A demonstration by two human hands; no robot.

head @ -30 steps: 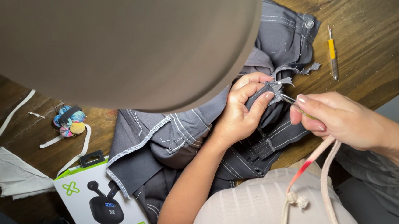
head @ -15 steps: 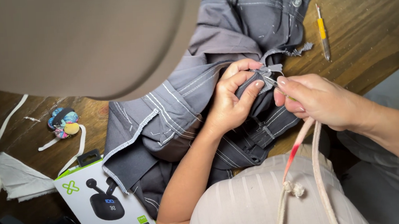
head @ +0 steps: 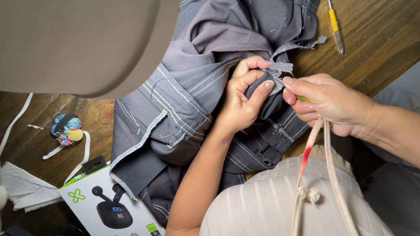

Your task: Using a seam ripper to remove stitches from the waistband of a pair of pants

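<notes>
A grey garment [head: 207, 78] with white stitching lies bunched on a wooden table [head: 390, 16]. My left hand [head: 241, 103] pinches a fold of it near a frayed edge [head: 280, 68]. My right hand [head: 330, 104] is closed around a small tool with a yellow-green handle, only partly visible. The tool's metal tip [head: 279, 82] touches the fabric right at my left fingertips. A pinkish cord [head: 317, 164] with a knot hangs from my right hand over my lap.
A yellow-handled tool [head: 334, 24] lies on the table right of the garment. A large beige lampshade [head: 66, 39] blocks the upper left. A white earbuds box [head: 110, 211], a colourful pincushion [head: 67, 129] and white cloth [head: 20, 188] lie at the left.
The view has shifted, so the lampshade covers less of the garment. Both hands stay together at the frayed edge, with the tool tip held against the fabric.
</notes>
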